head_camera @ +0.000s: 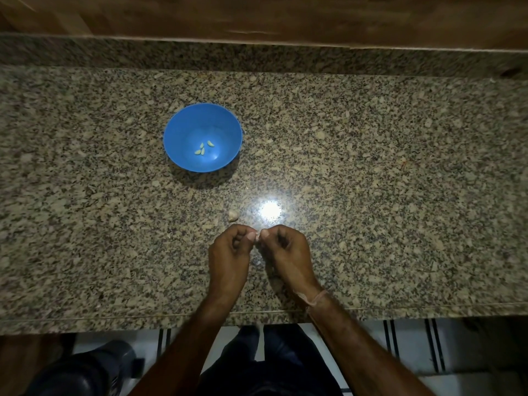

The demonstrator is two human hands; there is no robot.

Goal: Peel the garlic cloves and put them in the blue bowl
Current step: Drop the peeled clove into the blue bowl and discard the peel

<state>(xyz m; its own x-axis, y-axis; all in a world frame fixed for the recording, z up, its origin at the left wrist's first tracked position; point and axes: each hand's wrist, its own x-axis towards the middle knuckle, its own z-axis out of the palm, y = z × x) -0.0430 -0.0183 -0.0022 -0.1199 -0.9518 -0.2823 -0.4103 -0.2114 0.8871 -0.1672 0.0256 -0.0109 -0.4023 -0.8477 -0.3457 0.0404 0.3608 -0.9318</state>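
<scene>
A blue bowl point(183, 130) stands on the granite counter, left of centre, with several peeled garlic cloves point(203, 148) lying at its bottom. An unpeeled garlic clove point(233, 215) lies on the counter just beyond my hands. My left hand point(230, 251) and my right hand point(283, 248) meet fingertip to fingertip above the counter's near part and pinch a small garlic clove point(258, 237) between them. Most of that clove is hidden by my fingers.
The granite counter point(371, 172) runs the full width, with a raised granite ledge and wood panelling behind it. A bright light reflection point(270, 210) sits just beyond my hands. Bits of garlic skin point(257, 262) lie under my hands. The counter's front edge is at my forearms.
</scene>
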